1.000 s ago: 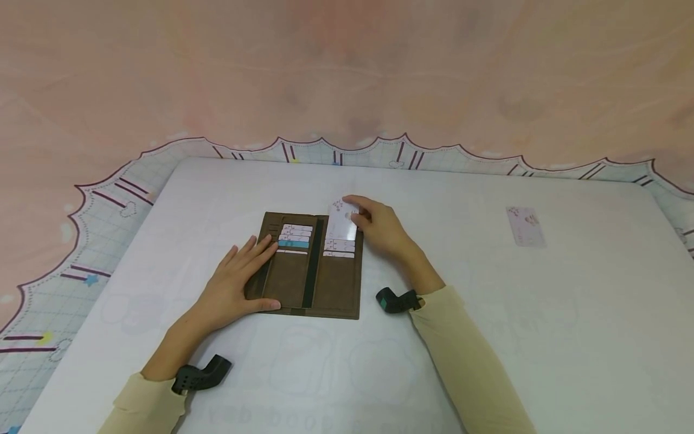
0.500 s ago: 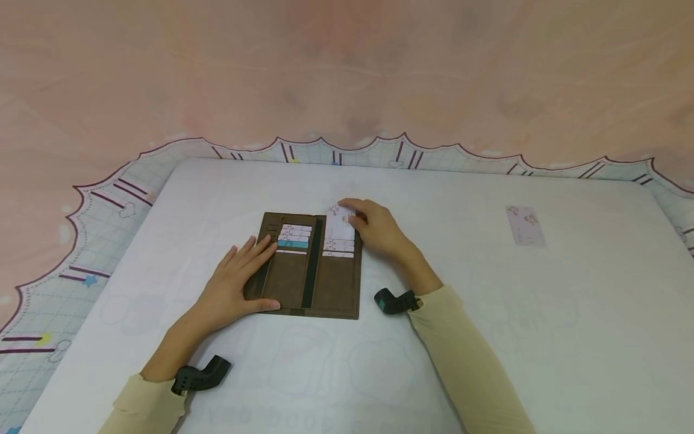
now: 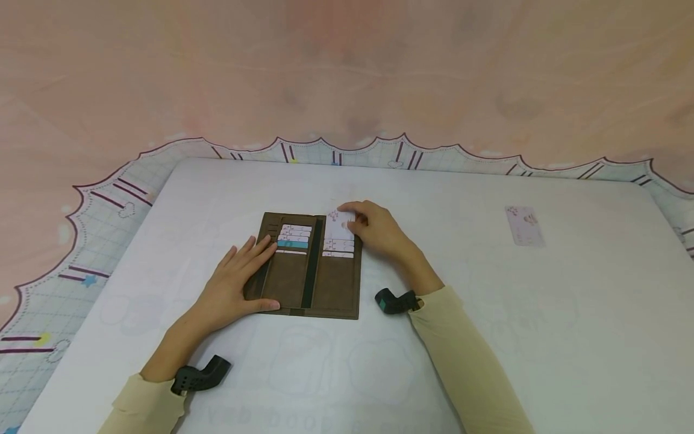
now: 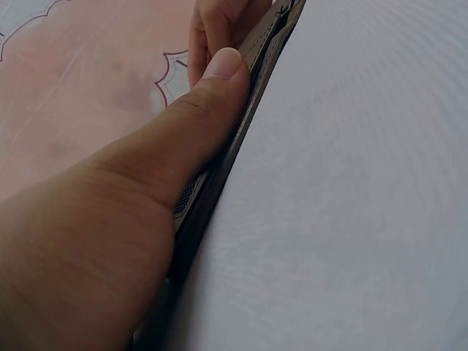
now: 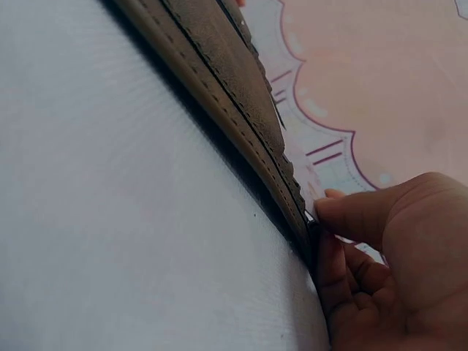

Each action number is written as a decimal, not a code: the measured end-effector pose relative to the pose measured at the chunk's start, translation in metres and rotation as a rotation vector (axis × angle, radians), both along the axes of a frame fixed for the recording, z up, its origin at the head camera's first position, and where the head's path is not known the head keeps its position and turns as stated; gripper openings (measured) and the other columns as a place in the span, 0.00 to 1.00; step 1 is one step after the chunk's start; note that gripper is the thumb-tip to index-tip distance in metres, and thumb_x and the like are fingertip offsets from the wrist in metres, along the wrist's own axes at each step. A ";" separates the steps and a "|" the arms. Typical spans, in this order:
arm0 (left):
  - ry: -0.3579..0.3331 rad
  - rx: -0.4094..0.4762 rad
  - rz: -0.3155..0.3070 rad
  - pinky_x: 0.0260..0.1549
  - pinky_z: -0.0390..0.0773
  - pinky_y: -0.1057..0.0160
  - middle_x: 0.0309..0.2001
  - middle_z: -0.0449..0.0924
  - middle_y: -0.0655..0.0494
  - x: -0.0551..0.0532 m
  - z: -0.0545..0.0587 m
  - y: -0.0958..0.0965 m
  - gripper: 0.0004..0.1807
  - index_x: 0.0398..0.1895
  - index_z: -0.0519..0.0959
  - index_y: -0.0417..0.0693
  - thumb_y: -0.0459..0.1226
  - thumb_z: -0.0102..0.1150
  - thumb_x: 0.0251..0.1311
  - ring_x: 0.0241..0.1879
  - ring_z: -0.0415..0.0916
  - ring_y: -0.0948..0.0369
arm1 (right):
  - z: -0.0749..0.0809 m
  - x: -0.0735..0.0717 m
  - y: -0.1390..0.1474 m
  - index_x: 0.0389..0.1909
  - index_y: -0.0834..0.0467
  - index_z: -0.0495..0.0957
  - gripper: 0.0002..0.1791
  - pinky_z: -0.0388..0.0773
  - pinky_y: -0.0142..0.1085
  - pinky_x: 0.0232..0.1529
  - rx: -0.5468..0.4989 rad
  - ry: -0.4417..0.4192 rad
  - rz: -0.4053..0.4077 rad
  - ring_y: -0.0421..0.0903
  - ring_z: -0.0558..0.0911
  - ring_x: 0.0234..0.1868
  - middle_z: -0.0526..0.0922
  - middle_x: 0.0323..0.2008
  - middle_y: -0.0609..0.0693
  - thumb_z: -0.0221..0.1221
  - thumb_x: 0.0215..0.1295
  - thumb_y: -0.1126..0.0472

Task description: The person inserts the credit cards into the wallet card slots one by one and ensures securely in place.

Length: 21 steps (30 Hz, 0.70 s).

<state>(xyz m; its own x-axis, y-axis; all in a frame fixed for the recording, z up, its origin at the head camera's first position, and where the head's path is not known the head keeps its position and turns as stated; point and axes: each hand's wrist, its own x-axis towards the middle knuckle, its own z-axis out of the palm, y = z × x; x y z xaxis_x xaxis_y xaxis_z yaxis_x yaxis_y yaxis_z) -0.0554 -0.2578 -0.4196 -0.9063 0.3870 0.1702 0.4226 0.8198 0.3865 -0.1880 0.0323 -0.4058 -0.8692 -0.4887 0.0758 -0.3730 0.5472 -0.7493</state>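
Observation:
A brown wallet point(image 3: 336, 289) lies spread open on the white table, with several cards showing in the slots of both halves. My left hand point(image 3: 233, 286) rests on its left side, fingers spread and thumb along the near edge. At the top of the right half, my right hand point(image 3: 382, 232) pinches a white patterned card point(image 3: 337, 226) that stands partly out of a slot above other cards. In the right wrist view, the thumb and fingers point(image 5: 336, 212) meet at the wallet's stitched edge. The left wrist view shows the left thumb point(image 4: 212, 95) pressing on the wallet's edge.
Another pale patterned card point(image 3: 525, 226) lies by itself on the right side of the table point(image 3: 461, 199). A patterned cloth with a scalloped border point(image 3: 374, 150) shows beyond the table's far and left edges.
The pinched card has slid down a little deeper into its slot, with my right hand moving slightly toward me along with it. My left hand has stayed in place on the wallet.

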 end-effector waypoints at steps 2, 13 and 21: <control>-0.001 0.001 0.001 0.69 0.36 0.45 0.75 0.49 0.50 0.000 0.000 0.000 0.57 0.75 0.54 0.54 0.59 0.71 0.42 0.73 0.40 0.47 | 0.000 0.000 0.000 0.57 0.55 0.77 0.18 0.67 0.36 0.34 -0.005 -0.004 0.003 0.46 0.70 0.34 0.71 0.32 0.51 0.56 0.67 0.65; 0.001 0.002 -0.001 0.69 0.36 0.45 0.75 0.48 0.51 0.001 0.000 0.000 0.57 0.75 0.53 0.55 0.60 0.70 0.43 0.73 0.40 0.47 | 0.000 -0.001 0.003 0.54 0.55 0.79 0.16 0.70 0.36 0.37 -0.021 -0.023 0.033 0.46 0.72 0.35 0.74 0.34 0.51 0.57 0.66 0.64; 0.007 -0.001 -0.004 0.69 0.37 0.45 0.75 0.48 0.50 0.000 0.000 -0.001 0.57 0.75 0.53 0.54 0.59 0.70 0.42 0.73 0.40 0.48 | 0.000 -0.001 0.005 0.52 0.55 0.80 0.15 0.70 0.36 0.38 -0.035 -0.048 0.035 0.46 0.72 0.36 0.75 0.35 0.51 0.57 0.65 0.65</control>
<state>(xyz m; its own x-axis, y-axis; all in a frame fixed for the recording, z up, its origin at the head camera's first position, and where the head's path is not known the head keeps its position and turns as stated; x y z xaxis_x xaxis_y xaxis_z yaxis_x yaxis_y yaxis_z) -0.0551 -0.2584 -0.4193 -0.9033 0.3911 0.1763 0.4289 0.8182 0.3829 -0.1885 0.0375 -0.4061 -0.8545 -0.5168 0.0523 -0.3551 0.5076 -0.7850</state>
